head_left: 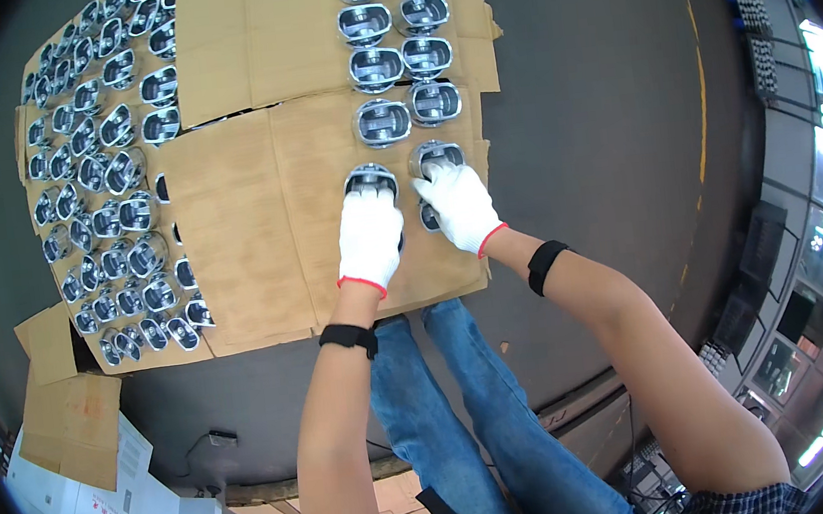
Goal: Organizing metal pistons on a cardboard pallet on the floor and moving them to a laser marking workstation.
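Observation:
My left hand [371,239], in a white glove with a red cuff edge, has its fingers closed over the near end of a metal piston [369,174]. To its right my right hand [459,204], gloved the same way, grips another piston [435,153] at the near end of the right column. Part of one more piston [428,217] shows beside the right palm; the rest is covered. Beyond both hands, pistons such as this one [383,121] stand in two columns on a brown cardboard sheet [237,215].
Many more pistons [127,170] stand in rows on the cardboard's left side. An opened carton flap [73,423] and a white box [107,510] are at lower left. My legs in jeans [449,424] are close to the near edge. A yellow line [694,57] runs along the grey floor.

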`<state>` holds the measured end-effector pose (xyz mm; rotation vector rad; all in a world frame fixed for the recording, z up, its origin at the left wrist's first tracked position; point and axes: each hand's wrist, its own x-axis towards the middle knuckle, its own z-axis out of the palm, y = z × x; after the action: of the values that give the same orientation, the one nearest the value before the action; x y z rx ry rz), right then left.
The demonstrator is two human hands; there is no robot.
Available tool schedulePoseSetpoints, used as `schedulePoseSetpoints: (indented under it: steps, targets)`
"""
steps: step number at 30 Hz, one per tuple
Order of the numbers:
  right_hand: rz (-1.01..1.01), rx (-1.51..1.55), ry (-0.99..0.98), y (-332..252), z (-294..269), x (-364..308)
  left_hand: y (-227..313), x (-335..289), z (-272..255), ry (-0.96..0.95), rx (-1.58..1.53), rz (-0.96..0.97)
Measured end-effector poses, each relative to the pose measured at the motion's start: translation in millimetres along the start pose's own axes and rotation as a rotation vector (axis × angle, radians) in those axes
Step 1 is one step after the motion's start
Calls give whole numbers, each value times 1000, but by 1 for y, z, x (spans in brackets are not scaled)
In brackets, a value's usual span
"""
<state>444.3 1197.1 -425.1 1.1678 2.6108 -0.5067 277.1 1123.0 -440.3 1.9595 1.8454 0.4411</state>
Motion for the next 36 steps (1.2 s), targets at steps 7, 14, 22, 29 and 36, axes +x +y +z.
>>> schedulePoseSetpoints:
  steps: [7,14,22,29,36]
  targets:
    - [-27,122,84,-30,-23,-5,-7,2,-3,23,14,110]
    - [58,125,-249,-30,-125,-182,57,-153,-120,-140,-79,-343]
    - [476,-38,-1122,41,-206,-316,137,-472,-210,-425,-348,-1629]
    - [230,318,-762,13,-238,-233,376,-543,-178,292,-974,-2097]
    - [-200,269,-957,0,-218,-133,516,-433,-178,500,-1166,-2026]
